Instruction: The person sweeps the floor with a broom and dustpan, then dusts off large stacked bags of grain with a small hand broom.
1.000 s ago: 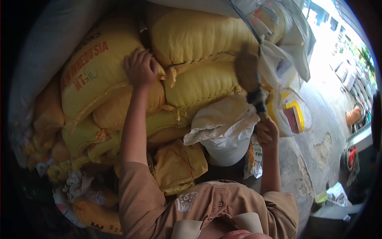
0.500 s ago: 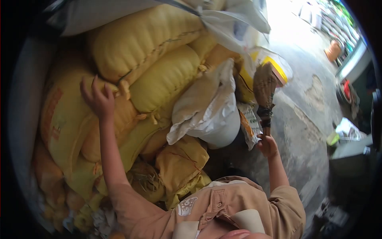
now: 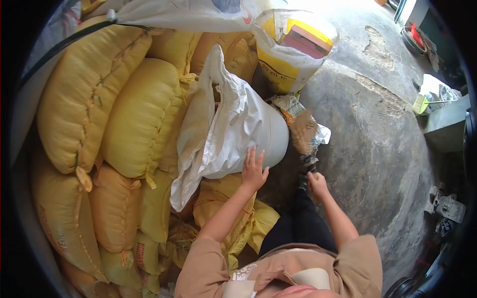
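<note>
My left hand (image 3: 255, 171) rests with its fingers spread against the lower side of a white sack (image 3: 238, 116), which has a loose, crumpled top. My right hand (image 3: 317, 185) is closed round the handle of a short brush or hand broom (image 3: 304, 135). The broom's brown head is slightly blurred and points up and away from me, over the floor beside the white sack. Behind the broom lies a crumpled printed packet (image 3: 288, 105), partly hidden by it.
Stuffed yellow sacks (image 3: 141, 116) are stacked at the left. A yellow and white bag (image 3: 278, 67) holding a pink box stands beyond the white sack. Grey concrete floor (image 3: 367, 144) stretches right, towards a low ledge (image 3: 449, 116) with a green brush.
My left hand has moved right, from the yellow sacks to the white sack. The broom has come down and left in my right hand. The view has shifted, showing more floor and my legs.
</note>
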A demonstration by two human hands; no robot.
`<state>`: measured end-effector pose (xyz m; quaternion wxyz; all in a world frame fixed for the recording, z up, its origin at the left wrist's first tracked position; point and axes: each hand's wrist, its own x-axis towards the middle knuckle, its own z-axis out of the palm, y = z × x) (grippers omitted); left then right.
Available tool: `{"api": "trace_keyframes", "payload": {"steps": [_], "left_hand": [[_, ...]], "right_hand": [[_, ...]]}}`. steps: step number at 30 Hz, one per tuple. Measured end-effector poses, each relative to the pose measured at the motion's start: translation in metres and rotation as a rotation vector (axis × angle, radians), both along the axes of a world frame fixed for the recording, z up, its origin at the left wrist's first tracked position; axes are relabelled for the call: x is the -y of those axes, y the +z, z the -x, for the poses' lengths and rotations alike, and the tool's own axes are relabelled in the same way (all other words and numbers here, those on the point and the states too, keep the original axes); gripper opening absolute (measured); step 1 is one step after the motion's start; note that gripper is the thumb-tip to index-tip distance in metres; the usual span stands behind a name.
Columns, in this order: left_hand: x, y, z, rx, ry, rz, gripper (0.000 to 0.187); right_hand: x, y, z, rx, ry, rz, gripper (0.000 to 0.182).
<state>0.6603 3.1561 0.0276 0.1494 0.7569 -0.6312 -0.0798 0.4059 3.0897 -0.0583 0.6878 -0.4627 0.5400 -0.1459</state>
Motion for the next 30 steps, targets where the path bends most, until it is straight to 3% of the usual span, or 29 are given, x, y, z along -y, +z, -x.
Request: {"api": "trace_keyframes", "payload": {"steps": [3,5,7,9,11,12,13,15,17,20,23,25,29,30], "left_hand": [[0.013,-0.037,-0.014,-0.008,0.086,0.096,0.051],[0.011,-0.049,-0.024,-0.022,0.156,0.225,0.049],[0.006,-0.057,-0.022,-0.065,0.211,0.225,0.048],[0.011,-0.054,-0.022,-0.082,0.204,0.221,0.05],[0.014,-0.057,-0.029,-0.029,0.19,0.184,0.05],[0.018,-0.059,-0.032,0.007,0.177,0.159,0.05],[0.022,-0.058,-0.037,0.095,0.196,0.108,0.047],[0.032,-0.057,-0.05,0.173,0.255,0.069,0.044],[0.038,-0.053,-0.052,0.18,0.286,0.049,0.038],[0.042,-0.057,-0.054,0.218,0.283,0.128,0.034],[0.039,-0.06,-0.058,0.172,0.277,0.176,0.03],[0.034,-0.054,-0.057,0.183,0.293,0.127,0.029],[0.036,-0.047,-0.043,0.2,0.277,0.097,0.029],[0.039,-0.046,-0.041,0.204,0.287,0.113,0.029]], "right_hand": [[0.004,0.0,-0.02,0.089,0.142,-0.057,0.03],[0.013,-0.017,-0.027,-0.054,0.432,0.361,0.035],[0.023,-0.043,-0.023,-0.137,0.525,0.247,0.04],[0.035,-0.085,-0.012,-0.305,0.366,0.27,0.033],[0.046,-0.118,0.007,-0.397,0.23,-0.059,0.036],[0.043,-0.131,0.021,-0.398,0.128,0.068,0.036],[0.045,-0.118,0.02,-0.402,0.025,0.197,0.037],[0.042,-0.108,0.024,-0.266,0.015,0.005,0.034],[0.04,-0.067,0.009,-0.162,0.167,-0.014,0.034],[0.034,-0.009,-0.011,-0.04,0.45,0.301,0.033],[0.037,0.024,-0.031,-0.213,0.617,0.344,0.037],[0.044,0.025,-0.032,-0.332,0.524,0.323,0.037],[0.037,-0.006,0.002,-0.462,0.073,0.236,0.036],[0.037,0.0,0.008,-0.455,0.08,0.218,0.036]]}}
